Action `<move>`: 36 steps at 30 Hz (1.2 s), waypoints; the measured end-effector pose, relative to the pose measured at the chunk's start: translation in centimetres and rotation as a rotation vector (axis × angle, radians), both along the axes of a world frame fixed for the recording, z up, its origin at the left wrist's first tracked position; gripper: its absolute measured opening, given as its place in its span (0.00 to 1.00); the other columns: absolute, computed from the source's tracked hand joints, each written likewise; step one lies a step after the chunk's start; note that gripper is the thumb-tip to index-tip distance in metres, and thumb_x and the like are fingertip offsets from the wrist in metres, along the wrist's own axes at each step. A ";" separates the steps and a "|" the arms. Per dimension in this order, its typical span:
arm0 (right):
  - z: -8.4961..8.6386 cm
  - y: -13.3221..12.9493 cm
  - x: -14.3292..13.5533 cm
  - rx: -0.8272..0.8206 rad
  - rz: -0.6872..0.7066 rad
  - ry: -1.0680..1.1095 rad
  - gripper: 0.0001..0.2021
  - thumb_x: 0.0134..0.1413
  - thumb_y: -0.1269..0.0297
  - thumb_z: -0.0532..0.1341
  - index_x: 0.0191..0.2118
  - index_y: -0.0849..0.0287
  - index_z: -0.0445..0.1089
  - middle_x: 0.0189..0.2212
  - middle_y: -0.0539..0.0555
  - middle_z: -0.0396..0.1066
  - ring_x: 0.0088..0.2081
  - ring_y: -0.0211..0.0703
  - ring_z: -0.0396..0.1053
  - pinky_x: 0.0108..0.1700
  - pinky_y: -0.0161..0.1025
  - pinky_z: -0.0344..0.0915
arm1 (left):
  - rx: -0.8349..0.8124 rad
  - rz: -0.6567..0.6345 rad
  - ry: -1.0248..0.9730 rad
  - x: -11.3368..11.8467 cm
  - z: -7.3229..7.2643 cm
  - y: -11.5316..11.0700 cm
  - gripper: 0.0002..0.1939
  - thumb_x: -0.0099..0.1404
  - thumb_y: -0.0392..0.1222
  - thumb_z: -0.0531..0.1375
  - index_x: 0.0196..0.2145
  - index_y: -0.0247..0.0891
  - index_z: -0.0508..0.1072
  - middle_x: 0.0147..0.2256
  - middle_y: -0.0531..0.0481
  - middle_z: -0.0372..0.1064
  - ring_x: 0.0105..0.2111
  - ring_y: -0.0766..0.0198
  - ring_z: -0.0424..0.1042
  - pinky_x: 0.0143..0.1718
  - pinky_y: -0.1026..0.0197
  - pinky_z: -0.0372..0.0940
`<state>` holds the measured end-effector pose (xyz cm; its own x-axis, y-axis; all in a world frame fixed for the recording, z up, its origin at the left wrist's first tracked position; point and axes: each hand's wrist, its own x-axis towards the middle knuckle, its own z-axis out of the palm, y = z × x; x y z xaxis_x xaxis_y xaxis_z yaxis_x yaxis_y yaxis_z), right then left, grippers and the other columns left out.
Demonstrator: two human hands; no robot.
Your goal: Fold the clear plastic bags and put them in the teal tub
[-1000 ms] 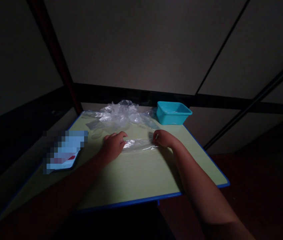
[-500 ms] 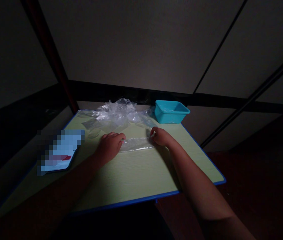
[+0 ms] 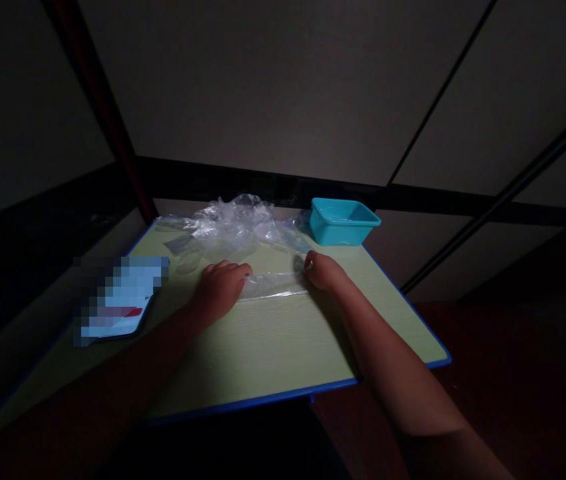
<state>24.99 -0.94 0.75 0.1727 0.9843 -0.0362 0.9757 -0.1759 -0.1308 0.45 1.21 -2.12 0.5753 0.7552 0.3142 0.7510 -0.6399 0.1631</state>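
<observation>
A clear plastic bag lies stretched as a narrow strip between my two hands, low over the table. My left hand pinches its left end between thumb and fingers. At the other end my right hand is closed on the plastic, its fingers curled and partly hidden. Just beyond the hands is a loose heap of clear plastic bags, crumpled and shiny, with flatter pieces spreading around it.
A turquoise plastic basket stands at the far right corner of the pale table, which has a blue edge. On the left lies a phone with a lit, blurred screen. A panelled wall rises behind the table.
My right hand has shifted very slightly, its fingers curled a little more at the bag's end. The left hand and the bag stay nearly the same.
</observation>
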 end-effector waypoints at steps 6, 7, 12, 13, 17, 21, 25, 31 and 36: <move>0.8 -0.7 -1.0 0.215 0.022 0.011 0.15 0.62 0.65 0.47 0.49 0.63 0.64 0.44 0.67 0.70 0.45 0.53 0.69 0.43 0.43 0.63 | 0.003 0.002 0.016 0.1 0.1 -0.1 0.11 0.63 0.35 0.52 0.38 0.42 0.72 0.37 0.47 0.74 0.41 0.53 0.67 0.40 0.54 0.55; 0.9 -0.9 -1.4 0.243 0.105 0.030 0.16 0.63 0.63 0.48 0.51 0.63 0.64 0.48 0.67 0.68 0.49 0.53 0.67 0.47 0.45 0.62 | 0.004 0.005 0.014 0.1 0.1 -0.1 0.10 0.62 0.35 0.52 0.38 0.41 0.72 0.37 0.47 0.74 0.41 0.53 0.67 0.40 0.54 0.55; 0.2 -2.6 -4.2 0.068 0.534 0.050 0.30 0.63 0.51 0.47 0.67 0.55 0.42 0.68 0.59 0.36 0.67 0.54 0.35 0.61 0.64 0.31 | 0.013 0.015 0.014 0.2 0.1 -0.2 0.09 0.62 0.36 0.53 0.37 0.42 0.72 0.36 0.47 0.74 0.41 0.53 0.67 0.40 0.54 0.55; -0.1 -2.7 -4.7 0.018 0.564 0.049 0.31 0.63 0.50 0.46 0.67 0.54 0.38 0.68 0.57 0.32 0.67 0.52 0.31 0.61 0.65 0.28 | 0.015 0.015 0.021 0.2 0.1 -0.2 0.09 0.62 0.36 0.53 0.37 0.42 0.72 0.36 0.47 0.74 0.40 0.53 0.67 0.40 0.54 0.55; -1.0 -2.8 -5.5 -0.093 0.568 0.038 0.32 0.63 0.49 0.41 0.68 0.55 0.32 0.68 0.55 0.25 0.68 0.50 0.26 0.60 0.66 0.26 | 0.025 0.016 0.048 0.3 0.3 -0.3 0.09 0.63 0.36 0.52 0.38 0.40 0.72 0.36 0.46 0.74 0.41 0.53 0.67 0.40 0.53 0.56; -1.5 -2.6 -5.5 -0.136 0.531 0.019 0.33 0.63 0.48 0.41 0.68 0.55 0.31 0.67 0.54 0.23 0.67 0.50 0.24 0.60 0.68 0.28 | 0.024 0.084 0.057 0.0 0.9 -0.4 0.09 0.62 0.35 0.54 0.40 0.39 0.71 0.37 0.43 0.73 0.42 0.51 0.67 0.42 0.51 0.56; -1.5 -2.6 -5.6 -0.147 0.518 0.009 0.34 0.62 0.46 0.41 0.68 0.54 0.30 0.67 0.54 0.23 0.67 0.51 0.25 0.60 0.68 0.28 | 0.086 0.153 -0.041 0.1 1.8 -1.6 0.13 0.62 0.38 0.56 0.45 0.37 0.70 0.44 0.38 0.69 0.48 0.47 0.64 0.49 0.47 0.55; -1.4 -2.4 -5.8 -0.224 0.530 -0.092 0.37 0.60 0.49 0.47 0.68 0.55 0.28 0.67 0.55 0.22 0.67 0.55 0.23 0.59 0.70 0.25 | -0.073 -0.340 -0.009 2.0 1.8 -5.7 0.36 0.66 0.57 0.48 0.65 0.36 0.43 0.66 0.38 0.40 0.65 0.51 0.40 0.63 0.46 0.37; -0.9 -2.2 -5.9 -0.271 0.519 -0.125 0.42 0.56 0.48 0.50 0.67 0.56 0.23 0.67 0.55 0.18 0.67 0.54 0.21 0.59 0.69 0.27 | -0.278 -0.361 0.110 2.6 1.0 -6.2 0.42 0.67 0.61 0.43 0.66 0.29 0.36 0.66 0.34 0.28 0.66 0.48 0.27 0.63 0.45 0.38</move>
